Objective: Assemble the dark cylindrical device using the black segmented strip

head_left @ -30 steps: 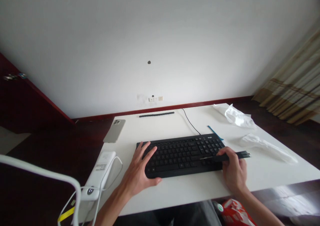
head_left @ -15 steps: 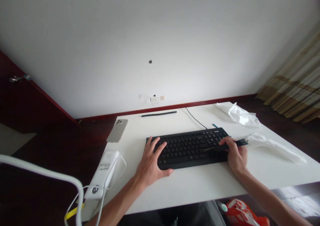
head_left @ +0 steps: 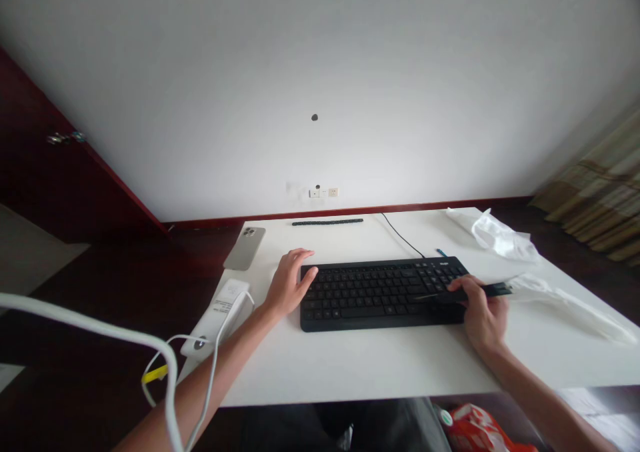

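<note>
A black keyboard (head_left: 365, 312) lies on the white table (head_left: 380, 365) in front of me. My left hand (head_left: 287, 284) is at its left end, with the thumb close to the keys and the fingers curved past the upper left corner. Those fingers are apart and hold nothing. Over the keyboard's right side, my right hand (head_left: 484, 315) is closed around a slim black tool (head_left: 499, 289). Its thin end points left across the keys; its exact kind I cannot make out.
A phone (head_left: 245, 249) and a white power strip (head_left: 217, 319) with a white cable (head_left: 173, 385) lie at left. Along the back is a dark narrow strip (head_left: 327, 222). Crumpled clear plastic (head_left: 505, 239) sits at right, and an orange bag (head_left: 475, 425) is below the table.
My left hand has lifted off the keys and shifted to the keyboard's left end. My right hand still grips the black tool. The view has tilted and shifted slightly.
</note>
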A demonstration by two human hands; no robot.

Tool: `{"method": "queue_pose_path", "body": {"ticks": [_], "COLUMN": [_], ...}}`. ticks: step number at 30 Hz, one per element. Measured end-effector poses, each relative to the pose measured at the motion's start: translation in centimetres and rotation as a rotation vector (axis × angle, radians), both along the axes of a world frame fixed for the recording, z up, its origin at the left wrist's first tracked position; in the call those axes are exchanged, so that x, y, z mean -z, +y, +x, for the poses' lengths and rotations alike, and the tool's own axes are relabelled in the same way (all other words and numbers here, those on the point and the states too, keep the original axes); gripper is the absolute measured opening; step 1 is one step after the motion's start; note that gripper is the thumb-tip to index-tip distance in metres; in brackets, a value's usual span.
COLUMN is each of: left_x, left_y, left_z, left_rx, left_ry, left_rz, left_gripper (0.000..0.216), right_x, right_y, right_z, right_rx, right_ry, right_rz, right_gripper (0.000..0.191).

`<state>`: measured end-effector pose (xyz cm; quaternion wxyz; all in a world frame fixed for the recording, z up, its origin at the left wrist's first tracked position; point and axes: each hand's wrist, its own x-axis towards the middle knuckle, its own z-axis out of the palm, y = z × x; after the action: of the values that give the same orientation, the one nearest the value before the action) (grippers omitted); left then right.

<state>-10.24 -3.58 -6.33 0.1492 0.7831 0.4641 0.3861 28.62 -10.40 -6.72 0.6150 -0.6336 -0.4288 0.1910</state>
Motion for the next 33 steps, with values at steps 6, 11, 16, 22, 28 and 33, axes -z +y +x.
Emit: {"method": "queue_pose_path", "body": {"ticks": [6, 11, 16, 22, 28, 33], "left_x": [0.6, -0.5, -1.0, -0.6, -1.7, -1.8], "left_y": [0.8, 2.4, 3.4, 3.1, 3.2, 2.7], "left_z": [0.3, 2.7, 2.8, 1.2, 0.4, 0.8], "left_rx": [0.010, -0.068, 0.038, 0.159, 0.000, -0.160], "left_ry": [-0.019, -0.080, -0.213, -0.269, -0.045, -0.023], "left_rz": [-0.090, -0.344, -0.376, -0.314, -0.195, -0.278], "left_gripper": [0.034, 0.034, 0.037, 0.040, 0.035, 0.039], "right_x": [-0.3, -4.7, -10.7, -14.8, -14.7, -12.7], "right_y": [-0.2, 1.2, 5.0, 8.7, 10.3, 11.9], "right_z": [-0.5, -3.7, -8.0, -12.2, -14.2, -14.5], "right_rx": [-0.050, -0.238, -0.624, -1.149, -1.280, -1.406], "right_ry": [-0.064, -0.023, -0.224, -0.564, -0.644, -0.601], "right_rz": [0.059, 0.095, 0.037, -0.272, -0.222, -0.218], "right_gripper": [0.033, 0.035, 0.048, 0.041, 0.023, 0.029]}}
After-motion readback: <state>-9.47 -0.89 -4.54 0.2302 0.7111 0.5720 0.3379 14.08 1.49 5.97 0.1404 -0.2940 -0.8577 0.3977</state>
